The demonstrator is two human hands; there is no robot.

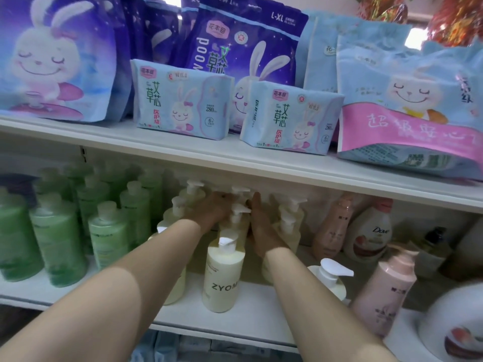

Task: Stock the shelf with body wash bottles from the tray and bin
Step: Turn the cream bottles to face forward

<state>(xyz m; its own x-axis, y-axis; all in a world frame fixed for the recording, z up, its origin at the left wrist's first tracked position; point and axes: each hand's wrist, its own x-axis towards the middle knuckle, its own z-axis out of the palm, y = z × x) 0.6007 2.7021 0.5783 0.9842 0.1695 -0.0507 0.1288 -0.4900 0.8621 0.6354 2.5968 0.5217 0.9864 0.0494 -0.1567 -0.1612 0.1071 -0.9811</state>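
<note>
Both bare arms reach into the lower shelf [235, 325], among the cream pump bottles. The left hand [211, 210] and right hand [261, 226] flank a cream pump bottle [236, 218] in the middle row, palms facing inward on either side of it; whether the fingers actually clamp it cannot be told. In front of it stands another cream bottle marked ZYOM [223, 275], upright near the shelf edge. Green bottles [57, 241] stand to the left, pink bottles [384, 291] to the right. Rabbit-printed packs [180, 103] occupy the upper shelf.
</note>
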